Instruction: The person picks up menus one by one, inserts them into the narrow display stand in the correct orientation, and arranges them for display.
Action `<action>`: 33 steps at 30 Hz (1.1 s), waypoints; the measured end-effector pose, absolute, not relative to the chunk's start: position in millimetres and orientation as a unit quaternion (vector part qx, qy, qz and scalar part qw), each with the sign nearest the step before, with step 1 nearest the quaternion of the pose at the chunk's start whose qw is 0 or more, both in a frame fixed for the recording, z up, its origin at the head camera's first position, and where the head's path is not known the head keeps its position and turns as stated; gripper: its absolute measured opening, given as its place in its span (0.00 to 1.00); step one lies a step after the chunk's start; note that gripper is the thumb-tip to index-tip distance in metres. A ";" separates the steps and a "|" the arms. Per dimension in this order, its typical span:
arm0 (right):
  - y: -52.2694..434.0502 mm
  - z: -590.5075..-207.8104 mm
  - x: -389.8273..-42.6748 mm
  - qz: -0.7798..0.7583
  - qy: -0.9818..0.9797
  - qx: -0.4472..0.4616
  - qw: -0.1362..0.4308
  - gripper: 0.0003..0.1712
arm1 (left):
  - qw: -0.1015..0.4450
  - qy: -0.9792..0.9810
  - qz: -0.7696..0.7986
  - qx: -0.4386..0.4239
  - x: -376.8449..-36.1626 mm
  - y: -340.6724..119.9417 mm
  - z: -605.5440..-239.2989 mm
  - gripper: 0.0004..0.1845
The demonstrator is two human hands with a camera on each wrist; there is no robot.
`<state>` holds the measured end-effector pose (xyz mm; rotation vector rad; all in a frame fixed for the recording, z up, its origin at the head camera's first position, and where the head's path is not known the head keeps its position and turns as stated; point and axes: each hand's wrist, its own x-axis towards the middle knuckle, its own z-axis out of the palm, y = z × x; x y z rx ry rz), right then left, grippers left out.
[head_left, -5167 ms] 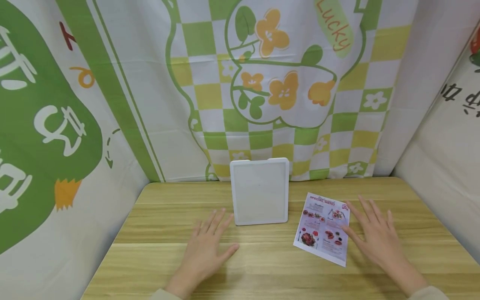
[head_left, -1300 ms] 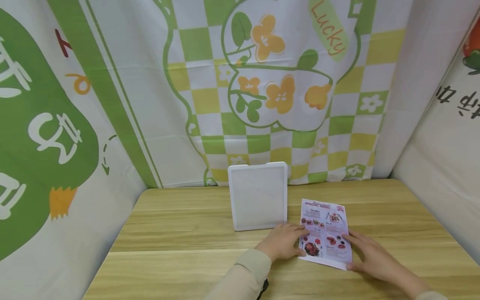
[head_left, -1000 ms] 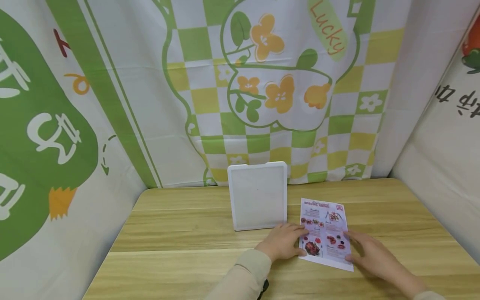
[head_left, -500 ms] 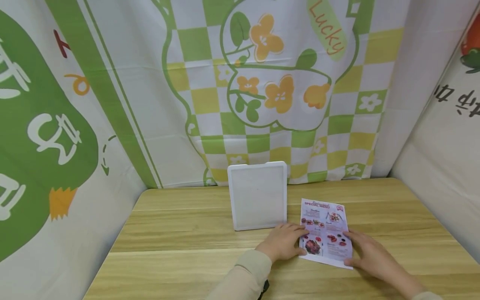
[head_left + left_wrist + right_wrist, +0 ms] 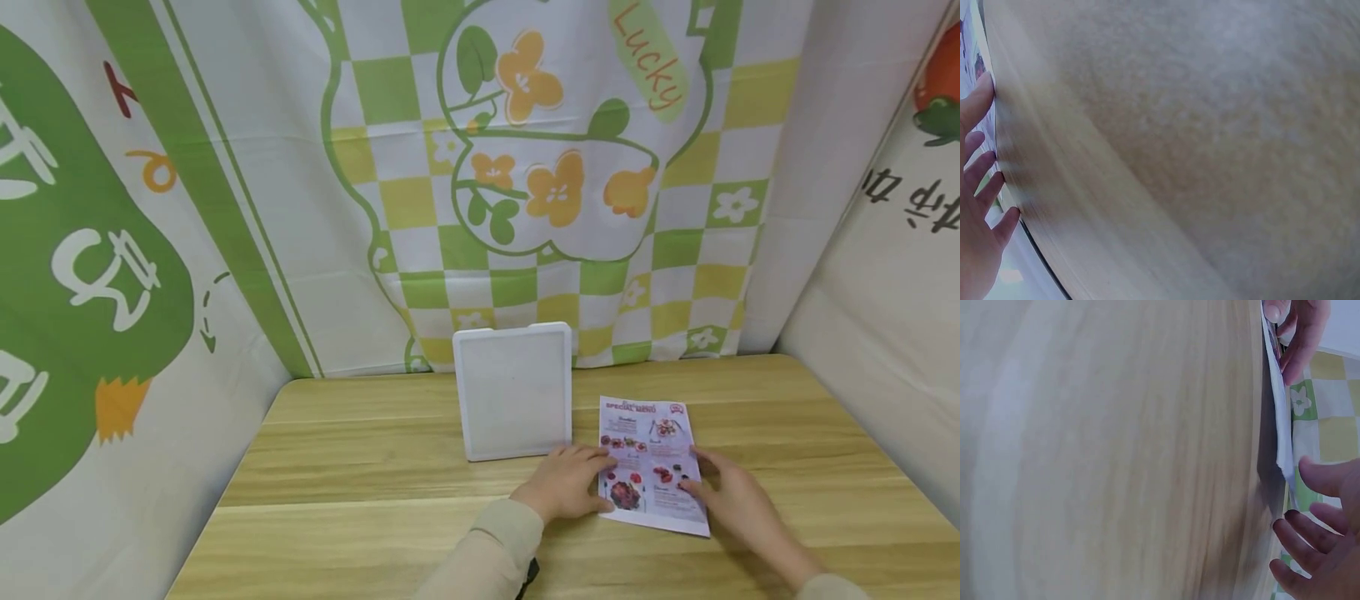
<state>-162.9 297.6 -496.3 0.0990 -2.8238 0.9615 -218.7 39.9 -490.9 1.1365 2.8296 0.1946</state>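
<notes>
Head view, near edge: both forearms reach in over the wooden worktop.
Left hand: fingers loosely curved, tips pressing the leaflet's left edge; nothing gripped.
Right hand: fingers relaxed and spread, tips on the leaflet's right edge, thumb beside it.
Leaflet: flat on the worktop, right of centre, just beside the frame.
Advice: probably best to pin one edge while the other hand lifts, so the thin sheet neither slides nor creases.
Far: white frame upright against the patterned cloth.

I see the menu sheet lying on the table, just right of the standing board — my left hand rests on its left edge, my right hand on its right edge.
</notes>
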 end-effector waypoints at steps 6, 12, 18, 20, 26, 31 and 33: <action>295.4 -496.4 -167.5 0.341 -0.933 0.010 0.114 0.35 | 0.045 0.928 0.087 0.360 -219.5 40.2 -491.8 0.38; 295.0 -496.4 -166.0 0.359 -0.925 -0.016 0.122 0.34 | 0.033 0.930 0.138 0.338 -219.8 41.8 -495.4 0.37; 297.0 -498.4 -160.6 0.373 -0.911 -0.028 0.171 0.16 | 0.023 0.930 0.219 0.293 -221.4 40.6 -498.3 0.35; 297.9 -498.1 -158.8 0.379 -0.907 -0.026 0.183 0.13 | 0.019 0.928 0.248 0.277 -221.5 40.3 -498.3 0.34; 298.6 -495.2 -154.2 0.404 -0.895 -0.028 0.185 0.15 | 0.006 0.916 0.333 0.224 -220.3 43.3 -497.6 0.28; 295.7 -491.0 -148.1 0.412 -0.891 -0.029 0.191 0.14 | 0.024 0.894 0.406 0.187 -217.8 46.7 -494.7 0.25; 294.4 -489.3 -145.5 0.416 -0.888 -0.029 0.194 0.14 | 0.034 0.885 0.427 0.181 -217.0 48.1 -493.7 0.24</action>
